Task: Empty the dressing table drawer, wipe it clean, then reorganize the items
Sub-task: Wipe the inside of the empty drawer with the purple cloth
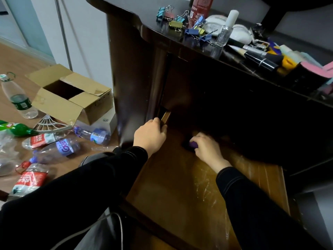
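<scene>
Two hands are at the open drawer (171, 186). The left hand (150, 135) has its fingers (158, 121) curled over the drawer's left wall, gripping it. The right hand (207, 148) is clenched round a purple thing (193, 145), low over the drawer floor towards the back. Beyond and above the fingers, on the worktop (144, 15), lie binder clips (180, 22) and cosmetics (259, 58).

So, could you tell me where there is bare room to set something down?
The drawer floor is bare up to its near edge. The tabletop is free only left of the binder clips; right of them it is crowded.
</scene>
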`<action>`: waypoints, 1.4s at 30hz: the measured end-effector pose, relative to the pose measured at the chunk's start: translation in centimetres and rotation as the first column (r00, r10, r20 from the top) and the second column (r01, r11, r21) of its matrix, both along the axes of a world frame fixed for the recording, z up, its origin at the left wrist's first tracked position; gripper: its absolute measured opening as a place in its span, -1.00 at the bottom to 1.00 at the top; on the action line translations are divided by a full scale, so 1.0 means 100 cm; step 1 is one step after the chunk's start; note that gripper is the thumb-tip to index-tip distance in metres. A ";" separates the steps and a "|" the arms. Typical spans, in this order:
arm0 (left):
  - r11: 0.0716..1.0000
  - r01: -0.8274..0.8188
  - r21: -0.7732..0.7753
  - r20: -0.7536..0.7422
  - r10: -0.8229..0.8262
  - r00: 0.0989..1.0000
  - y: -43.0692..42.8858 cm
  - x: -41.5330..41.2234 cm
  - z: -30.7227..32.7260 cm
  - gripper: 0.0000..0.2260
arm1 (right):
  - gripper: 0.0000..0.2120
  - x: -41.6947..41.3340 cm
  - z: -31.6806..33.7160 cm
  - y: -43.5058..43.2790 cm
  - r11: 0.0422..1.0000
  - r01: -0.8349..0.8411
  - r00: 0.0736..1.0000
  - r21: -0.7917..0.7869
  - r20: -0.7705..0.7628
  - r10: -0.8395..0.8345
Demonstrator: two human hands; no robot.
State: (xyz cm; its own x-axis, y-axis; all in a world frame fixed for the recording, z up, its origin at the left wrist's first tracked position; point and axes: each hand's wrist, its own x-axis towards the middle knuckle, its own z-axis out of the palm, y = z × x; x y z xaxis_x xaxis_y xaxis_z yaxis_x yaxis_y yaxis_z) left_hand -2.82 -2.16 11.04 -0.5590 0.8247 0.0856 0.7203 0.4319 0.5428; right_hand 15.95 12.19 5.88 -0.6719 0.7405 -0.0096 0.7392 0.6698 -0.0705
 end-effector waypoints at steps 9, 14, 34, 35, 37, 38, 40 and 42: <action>1.000 0.016 -0.019 0.032 -0.015 0.999 -0.011 0.006 0.013 -0.70 | -0.53 0.045 0.005 -0.135 0.869 -0.406 0.897 -0.281 0.060 0.438; 1.000 0.015 -0.012 0.009 -0.015 1.000 -0.007 0.004 0.009 -0.71 | -0.65 0.045 0.019 -0.092 0.912 -0.278 0.960 -0.301 -0.083 0.266; 1.000 0.018 -0.022 0.021 -0.018 1.000 -0.011 0.006 0.013 -0.72 | -0.33 0.064 -0.006 -0.143 0.867 -0.177 0.940 -0.466 0.181 0.289; 1.000 0.022 -0.021 0.022 -0.021 1.000 -0.012 0.007 0.014 -0.71 | -0.29 0.067 -0.005 -0.152 0.853 -0.171 0.930 -0.494 0.206 0.306; 0.999 0.026 -0.022 0.017 -0.026 1.000 -0.012 0.008 0.016 -0.71 | -0.31 0.068 0.003 -0.150 0.822 -0.166 0.928 -0.544 0.197 0.317; 0.999 0.029 -0.024 0.015 -0.028 0.999 -0.012 0.008 0.016 -0.71 | -0.40 0.067 0.008 -0.142 0.804 -0.180 0.938 -0.568 0.148 0.314; 0.999 0.030 -0.023 0.011 -0.030 0.999 -0.011 0.007 0.014 -0.71 | -0.60 0.060 0.020 -0.122 0.794 -0.204 0.970 -0.573 -0.009 0.243; 1.000 0.024 -0.020 -0.008 -0.024 1.000 -0.008 0.006 0.010 -0.71 | -0.65 0.048 0.025 -0.088 0.863 -0.162 0.985 -0.478 -0.127 0.114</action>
